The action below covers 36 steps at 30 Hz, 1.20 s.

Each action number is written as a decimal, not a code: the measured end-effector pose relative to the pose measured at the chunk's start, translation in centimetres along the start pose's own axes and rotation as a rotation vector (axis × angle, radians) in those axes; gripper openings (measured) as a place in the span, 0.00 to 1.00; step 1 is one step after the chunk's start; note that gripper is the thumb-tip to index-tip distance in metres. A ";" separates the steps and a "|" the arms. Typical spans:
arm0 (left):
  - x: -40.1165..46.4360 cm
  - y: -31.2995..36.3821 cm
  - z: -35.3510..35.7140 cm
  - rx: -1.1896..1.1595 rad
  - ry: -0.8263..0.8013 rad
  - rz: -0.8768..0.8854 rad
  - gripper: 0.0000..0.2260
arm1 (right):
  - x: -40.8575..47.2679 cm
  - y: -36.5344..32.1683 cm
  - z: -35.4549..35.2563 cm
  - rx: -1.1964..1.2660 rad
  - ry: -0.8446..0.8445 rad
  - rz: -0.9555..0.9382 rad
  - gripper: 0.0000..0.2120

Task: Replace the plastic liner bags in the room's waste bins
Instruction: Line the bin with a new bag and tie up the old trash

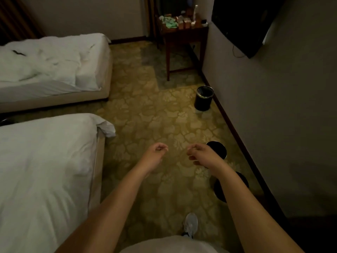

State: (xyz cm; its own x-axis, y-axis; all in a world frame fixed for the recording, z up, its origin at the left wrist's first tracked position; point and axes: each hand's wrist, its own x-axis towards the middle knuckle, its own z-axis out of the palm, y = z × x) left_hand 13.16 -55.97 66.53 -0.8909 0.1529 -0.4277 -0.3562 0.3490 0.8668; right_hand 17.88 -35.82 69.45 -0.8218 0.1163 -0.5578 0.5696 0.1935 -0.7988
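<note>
My left hand point(155, 154) and my right hand point(202, 154) are held out side by side over the carpet, each with thumb and fingertips pinched together. I cannot make out anything held between the fingers. A black round waste bin point(219, 147) stands on the floor just behind my right hand. Another dark bin point(242, 181) is partly hidden under my right forearm. A third black bin point(203, 98) with a shiny liner at its rim stands farther off by the wall.
Two beds with white sheets, the nearer bed point(45, 170) and the farther bed point(54, 64), fill the left side. A wooden side table point(182, 35) with clutter stands at the back. The wall point(273, 115) with a mounted television point(242, 21) runs along the right. My shoe point(190, 224) is on the patterned carpet.
</note>
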 end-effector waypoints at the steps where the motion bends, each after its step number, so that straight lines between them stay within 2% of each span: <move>1: 1.4 0.8 0.0 -0.008 -0.008 -0.007 0.05 | 1.5 -0.7 -0.7 0.012 0.010 0.005 0.09; 10: 15.3 4.0 -3.3 -0.066 -0.012 -0.100 0.08 | 15.8 -8.2 -1.7 -0.002 0.031 0.067 0.05; 15: 26.6 6.3 -6.5 -0.099 -0.080 -0.071 0.05 | 25.3 -14.9 0.2 -0.047 0.079 0.074 0.06; 23: 41.3 14.3 -11.3 -0.118 -0.124 0.009 0.05 | 35.9 -26.7 1.1 -0.039 0.089 0.057 0.10; 36: 58.2 21.1 -11.1 -0.040 -0.265 0.002 0.06 | 50.6 -33.1 -3.3 0.044 0.134 0.125 0.09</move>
State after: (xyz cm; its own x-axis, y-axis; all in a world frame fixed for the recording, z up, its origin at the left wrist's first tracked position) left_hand -49.35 -49.99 62.79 -0.7888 0.3920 -0.4733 -0.3697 0.3125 0.8750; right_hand -42.59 -33.10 68.44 -0.7372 0.2666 -0.6209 0.6654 0.1265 -0.7357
